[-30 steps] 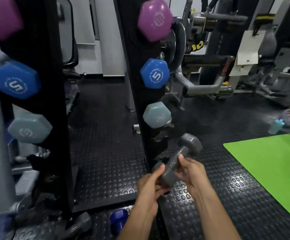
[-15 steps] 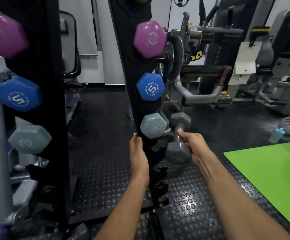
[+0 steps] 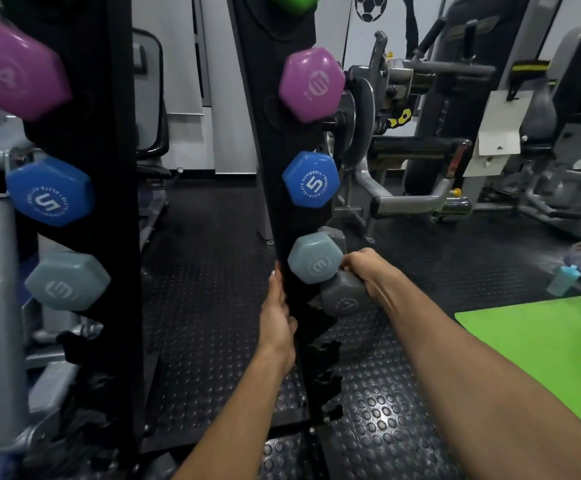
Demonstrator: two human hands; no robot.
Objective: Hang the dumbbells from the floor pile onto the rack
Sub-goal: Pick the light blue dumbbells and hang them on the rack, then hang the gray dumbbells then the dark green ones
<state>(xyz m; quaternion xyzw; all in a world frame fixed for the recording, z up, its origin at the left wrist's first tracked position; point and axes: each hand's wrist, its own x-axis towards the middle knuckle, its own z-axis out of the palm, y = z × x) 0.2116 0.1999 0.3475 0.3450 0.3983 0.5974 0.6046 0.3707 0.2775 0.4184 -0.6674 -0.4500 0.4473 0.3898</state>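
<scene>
- Head view: your right hand [image 3: 362,268] is curled round the handle of the grey dumbbell [image 3: 342,299], held at the rack [image 3: 275,140] just below the pale 3 dumbbell [image 3: 315,258].
- Your left hand [image 3: 277,317] grips the rack's edge, steadying it.
- Step: hanging it. Next, likely seat the handle in a free cradle, then let go.

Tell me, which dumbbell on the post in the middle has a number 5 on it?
The blue dumbbell, second of the three hexagon ends. The purple dumbbell above it and the pale grey-blue dumbbell below both show a 3.
</scene>
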